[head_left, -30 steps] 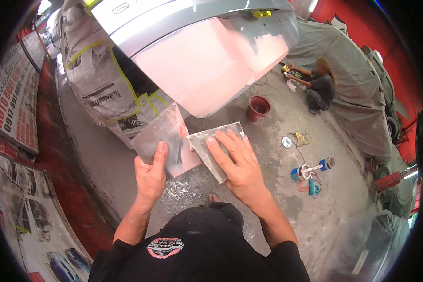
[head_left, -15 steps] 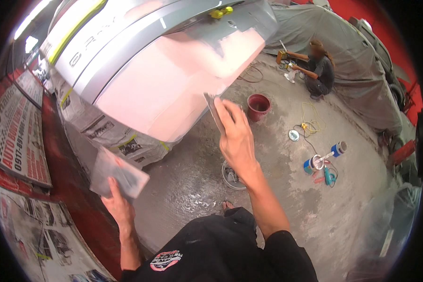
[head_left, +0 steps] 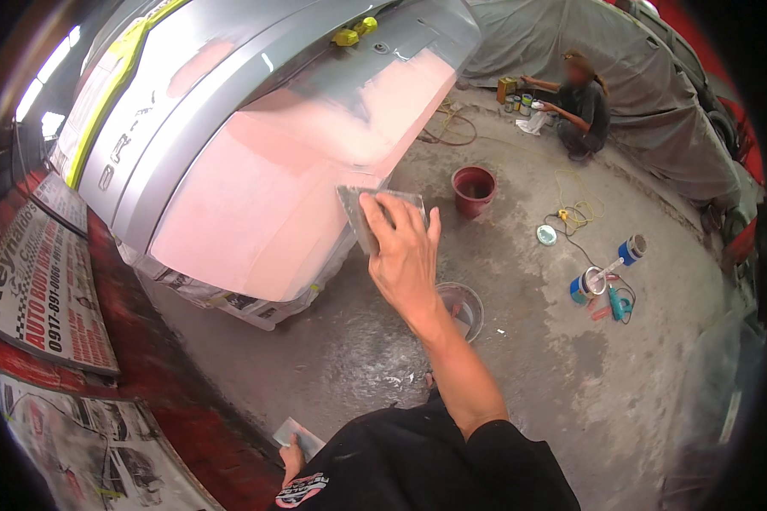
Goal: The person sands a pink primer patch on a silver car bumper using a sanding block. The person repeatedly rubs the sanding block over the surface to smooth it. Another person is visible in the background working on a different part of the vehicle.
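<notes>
A silver car's rear panel (head_left: pixel 247 196), mostly coated in smooth pink filler, stands ahead and to the left. In front of its right edge, my right hand (head_left: pixel 403 277) is closed on a flat grey putty spreader (head_left: pixel 355 220), fingers laid along its face. Whether the spreader touches the panel, I cannot tell. Low at my left side, my left hand (head_left: pixel 293 460) grips a small flat, pale putty board (head_left: pixel 305 438); my body partly hides both.
A dark red bucket (head_left: pixel 458 203) and a clear tub (head_left: pixel 478 300) stand on the wet concrete floor. To the right lie blue cans (head_left: pixel 631 249), a teal power tool (head_left: pixel 619 304) and cords. A person (head_left: pixel 584 111) crouches by a draped car (head_left: pixel 537 43). Sign boards (head_left: pixel 51 289) line the left.
My left hand has dropped down toward my body with the board. The spreader in my right hand has turned from edge-on to show its face, and my view has shifted.
</notes>
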Tool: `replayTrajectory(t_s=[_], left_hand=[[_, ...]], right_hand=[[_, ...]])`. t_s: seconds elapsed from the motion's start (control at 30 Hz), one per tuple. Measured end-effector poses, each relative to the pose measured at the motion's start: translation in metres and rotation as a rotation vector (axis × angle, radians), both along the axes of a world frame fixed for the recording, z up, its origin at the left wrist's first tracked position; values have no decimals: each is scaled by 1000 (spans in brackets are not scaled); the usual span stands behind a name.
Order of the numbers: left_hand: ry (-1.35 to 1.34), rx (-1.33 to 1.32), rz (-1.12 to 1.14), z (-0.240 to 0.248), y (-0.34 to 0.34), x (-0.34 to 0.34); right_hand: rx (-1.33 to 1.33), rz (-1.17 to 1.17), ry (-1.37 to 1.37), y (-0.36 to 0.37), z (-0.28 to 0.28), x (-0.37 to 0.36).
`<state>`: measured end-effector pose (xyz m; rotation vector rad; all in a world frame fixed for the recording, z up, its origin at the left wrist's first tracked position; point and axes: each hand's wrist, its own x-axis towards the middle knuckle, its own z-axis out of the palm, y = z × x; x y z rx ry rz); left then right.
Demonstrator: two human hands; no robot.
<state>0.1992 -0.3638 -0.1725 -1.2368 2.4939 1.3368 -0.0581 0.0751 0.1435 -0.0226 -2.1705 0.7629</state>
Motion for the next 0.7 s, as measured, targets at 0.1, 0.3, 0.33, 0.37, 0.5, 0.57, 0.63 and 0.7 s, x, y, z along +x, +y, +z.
replayTrajectory(t_s=[0.1, 0.3, 0.33, 0.37, 0.5, 0.57, 0.63, 0.7], left_hand=[[-345, -352, 45, -43, -24, 22], [-508, -336, 14, -92, -61, 47], [-512, -328, 7, -94, -64, 49], [-514, -318, 0, -96, -66, 50], [-514, -291, -17, -102, -70, 51], [-518, -286, -21, -104, -71, 51], [-514, -279, -31, -107, -73, 49], [-506, -279, -41, -110, -78, 48]], right_hand=[[0, 135, -150, 4, 4, 23], [24, 0, 39, 8, 7, -15], [23, -9, 41, 8, 4, -20], [23, -18, 42, 9, 4, -23], [30, -6, -6, 6, 3, -17], [21, 25, -34, 1, 5, -3], [36, 61, -73, 2, 4, 8], [27, 51, -54, 5, 5, 8]])
